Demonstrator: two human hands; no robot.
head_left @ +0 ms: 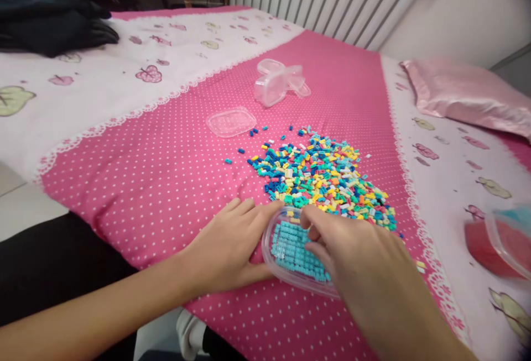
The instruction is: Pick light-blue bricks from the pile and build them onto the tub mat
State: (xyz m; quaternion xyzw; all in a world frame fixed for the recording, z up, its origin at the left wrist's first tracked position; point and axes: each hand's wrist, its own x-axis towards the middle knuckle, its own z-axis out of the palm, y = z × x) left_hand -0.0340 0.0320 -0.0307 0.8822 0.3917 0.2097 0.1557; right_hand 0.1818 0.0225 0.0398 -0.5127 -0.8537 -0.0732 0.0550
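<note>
A clear plastic container (267, 250) rests on the pink dotted bedspread, with neat rows of light blue toy bricks (294, 253) packed inside. My left hand (228, 247) braces the container's left side, thumb near its front and index finger at its back rim. Over the container's right part, my right hand (352, 250) reaches in with thumb and fingers curled together in a pinch; whatever lies between the fingertips is hidden. Just behind the container spreads a loose pile of small multicoloured toy bricks (323, 176).
Behind the pile lie a clear lid (231, 122) and several empty clear containers (276, 84). Tubs with red and blue contents (493, 245) sit at the right edge. A pink pillow (468, 93) is at the back right, dark clothing (50, 21) at the far left.
</note>
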